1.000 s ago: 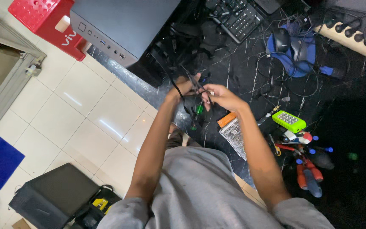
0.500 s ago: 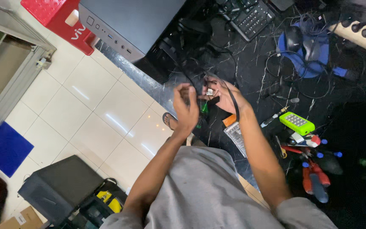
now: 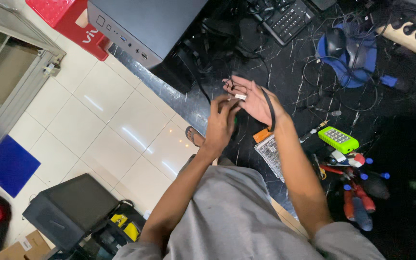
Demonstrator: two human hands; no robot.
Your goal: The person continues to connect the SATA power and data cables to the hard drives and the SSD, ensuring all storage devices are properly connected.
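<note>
My right hand (image 3: 256, 101) is raised palm-up over the black marble table (image 3: 294, 72), with a black cable (image 3: 269, 107) looped over its palm and a small white connector (image 3: 240, 97) held at its fingers. My left hand (image 3: 219, 123) is closed just beside it, with its fingertips on the same cable end. A thin black lead runs from the hands toward the grey computer case (image 3: 145, 24) standing at the table's left edge.
A keyboard (image 3: 287, 17), a mouse (image 3: 335, 42) on a blue pad, a green device (image 3: 338, 139), several screwdrivers (image 3: 357, 192) and a power strip (image 3: 410, 33) lie on the table. A red stool (image 3: 68, 19), a black case (image 3: 68, 207) and a sandalled foot (image 3: 194, 137) are on the white tiled floor.
Both hands have lifted slightly and drawn together. The right palm has turned upward with the cable loop and white connector now showing.
</note>
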